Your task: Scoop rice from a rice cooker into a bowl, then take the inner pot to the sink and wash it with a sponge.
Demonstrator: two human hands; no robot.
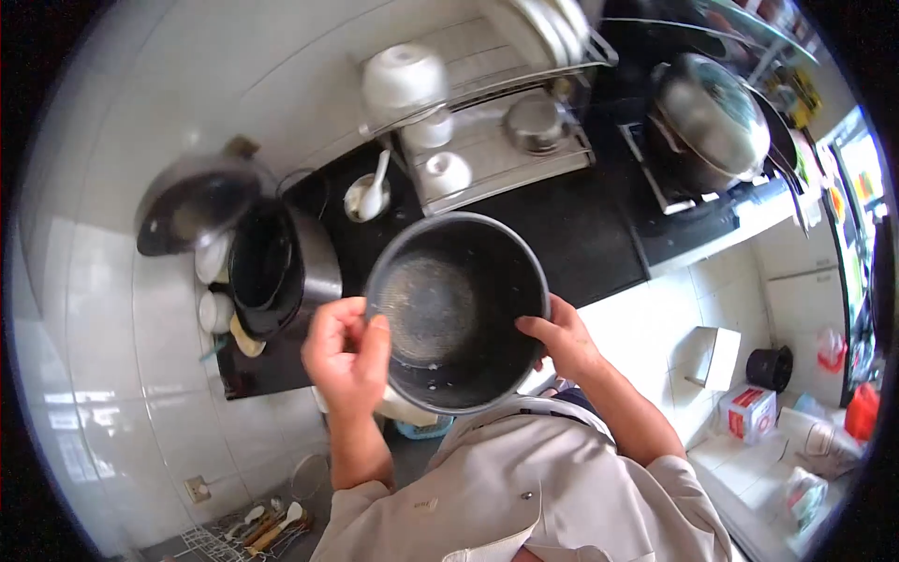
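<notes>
A dark inner pot of a rice cooker [484, 295] is tilted up in front of my body, so its inside faces me. Pale residue marks its bottom, and a few light specks cling to the wall. My left hand [351, 358] grips the rim on the left, with the thumb on the inner side. On the opposite rim is my right hand [565, 337], its thumb hooked over the edge and its other fingers mostly hidden behind the pot. To the left of my hands stands a rice cooker [319, 256] with its lid [197, 204] raised.
Behind the pot, a metal dish rack [502, 193] carries white bowls [406, 74], plates [541, 31] and a metal bowl [535, 125]. A small bowl with a white spoon [379, 186] rests on the black countertop [562, 239]. At right, a large lidded pot [713, 119] sits on the stove.
</notes>
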